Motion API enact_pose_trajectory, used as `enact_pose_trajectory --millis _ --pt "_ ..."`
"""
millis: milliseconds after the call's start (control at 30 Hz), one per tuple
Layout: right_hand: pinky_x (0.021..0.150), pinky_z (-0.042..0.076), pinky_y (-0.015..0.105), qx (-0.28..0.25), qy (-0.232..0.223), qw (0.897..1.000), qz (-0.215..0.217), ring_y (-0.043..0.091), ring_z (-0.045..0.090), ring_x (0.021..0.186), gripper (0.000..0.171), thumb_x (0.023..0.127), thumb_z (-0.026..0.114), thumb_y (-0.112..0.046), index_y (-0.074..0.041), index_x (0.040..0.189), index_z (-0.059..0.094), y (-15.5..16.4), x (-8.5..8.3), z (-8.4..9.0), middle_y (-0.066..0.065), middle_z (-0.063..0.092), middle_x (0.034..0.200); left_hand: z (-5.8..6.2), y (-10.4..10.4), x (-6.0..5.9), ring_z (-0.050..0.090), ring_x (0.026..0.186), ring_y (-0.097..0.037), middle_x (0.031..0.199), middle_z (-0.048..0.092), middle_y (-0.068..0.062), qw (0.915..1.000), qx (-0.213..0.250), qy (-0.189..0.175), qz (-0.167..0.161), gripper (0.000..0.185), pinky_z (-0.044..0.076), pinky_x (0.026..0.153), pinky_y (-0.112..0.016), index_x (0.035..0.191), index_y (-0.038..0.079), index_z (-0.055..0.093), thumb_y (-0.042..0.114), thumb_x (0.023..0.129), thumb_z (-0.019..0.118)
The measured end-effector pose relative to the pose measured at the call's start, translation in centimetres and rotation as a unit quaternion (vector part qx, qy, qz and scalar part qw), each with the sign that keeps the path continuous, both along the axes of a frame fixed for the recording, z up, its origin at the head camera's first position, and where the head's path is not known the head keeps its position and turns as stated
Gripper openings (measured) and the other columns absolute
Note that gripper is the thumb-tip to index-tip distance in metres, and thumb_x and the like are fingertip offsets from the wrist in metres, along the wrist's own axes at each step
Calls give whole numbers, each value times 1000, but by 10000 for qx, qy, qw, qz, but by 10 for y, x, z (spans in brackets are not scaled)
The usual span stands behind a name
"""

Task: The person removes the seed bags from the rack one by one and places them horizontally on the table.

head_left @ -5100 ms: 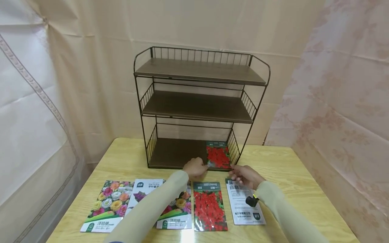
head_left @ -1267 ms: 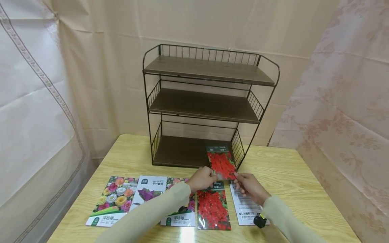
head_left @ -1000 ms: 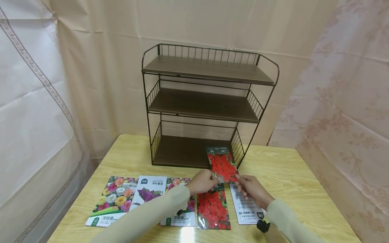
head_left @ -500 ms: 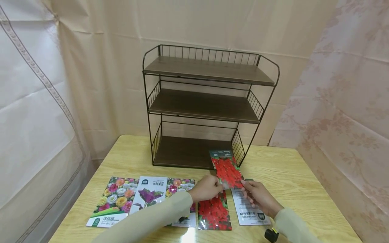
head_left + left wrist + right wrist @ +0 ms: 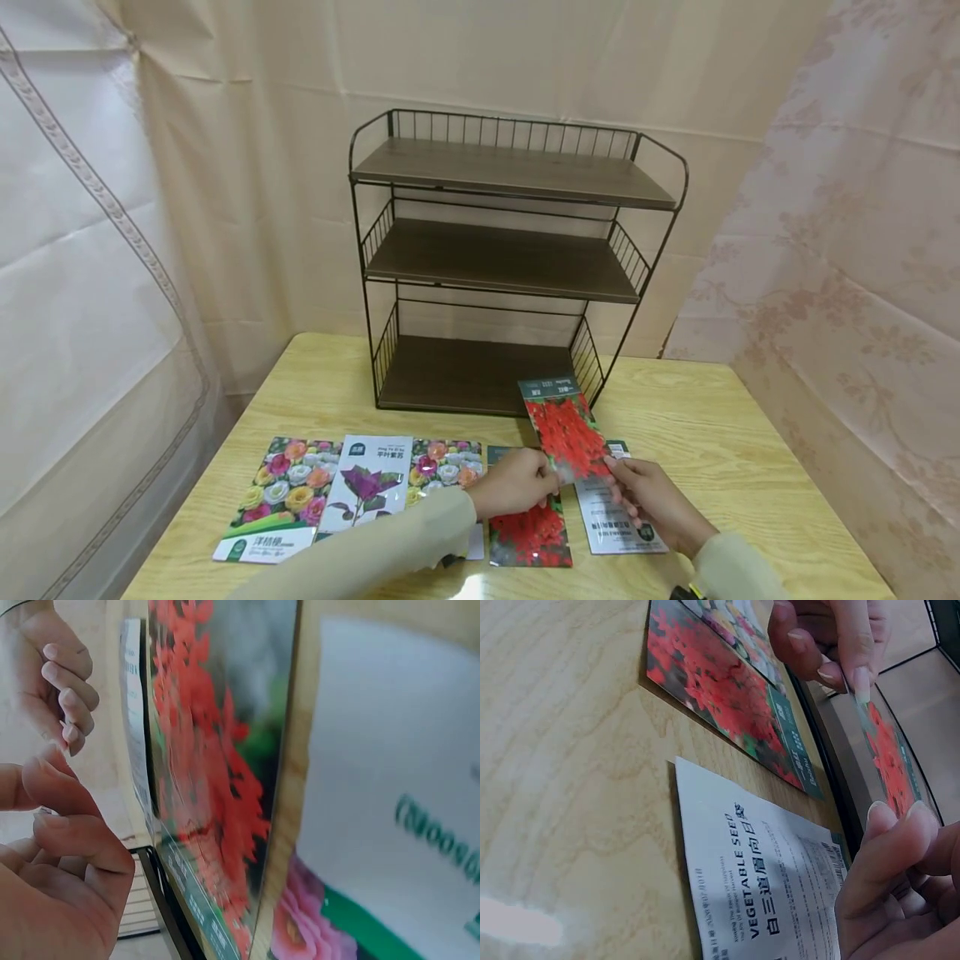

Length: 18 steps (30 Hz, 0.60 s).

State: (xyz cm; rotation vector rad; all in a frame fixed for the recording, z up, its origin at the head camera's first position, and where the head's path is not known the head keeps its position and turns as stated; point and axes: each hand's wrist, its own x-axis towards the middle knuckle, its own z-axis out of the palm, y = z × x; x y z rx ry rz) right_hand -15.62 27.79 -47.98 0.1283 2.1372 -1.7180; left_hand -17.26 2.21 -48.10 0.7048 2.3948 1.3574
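Both hands pinch one red-flower seed packet (image 5: 567,427), lifted above the table (image 5: 720,450) just in front of the shelf rack (image 5: 510,258): left hand (image 5: 513,483) on its lower left corner, right hand (image 5: 648,500) on the lower right. Five more packets lie in a row along the near table edge. Three shelves stand bare; open table lies right.

I see pale wood-grain worktop (image 5: 720,450). Three-tier wire rack (image 5: 510,267) stands at back edge. Along my near edge, flat row: mixed-flower seed packet (image 5: 277,500), purple-leaf packet (image 5: 363,483), second mixed-flower packet (image 5: 442,462), red-flower packet (image 5: 528,533), white printed packet (image 5: 618,521).
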Motion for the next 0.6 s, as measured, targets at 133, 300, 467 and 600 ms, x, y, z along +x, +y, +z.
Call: enact_pose_trajectory --millis 133,300,467,600 --pt "44 40 20 40 -22 10000 -8 6 41 52 45 109 51 -41 3 99 58 4 6 -1 1 56 74 1 3 5 47 45 -8 63 64 2 9999 48 -40 -123 33 39 44 -24 81 7 69 28 105 62" --pt "44 39 20 -84 -66 9999 -25 6 41 52 44 108 52 -42 1 98 57 9 12 -2 0 56 74 1 7 10 49 45 -8 62 64 6 9997 63 -25 -236 31 40 45 -24 83 8 71 28 105 62" --pt "43 39 20 -219 -85 9997 76 6 40 51 44 107 54 -42 0 96 56 16 17 -1 1 56 74 0 12 15 50 45 -7 61 63 8 9994 12 154 -321 32 42 48 -23 81 11 71 31 105 62" --pt "44 40 21 -144 -104 9997 142 6 41 53 44 107 53 -43 -1 96 56 22 20 -1 2 57 75 0 18 20 43 42 -4 56 57 11 9986 -33 350 -400 32 41 48 -21 76 12 70 27 103 62"
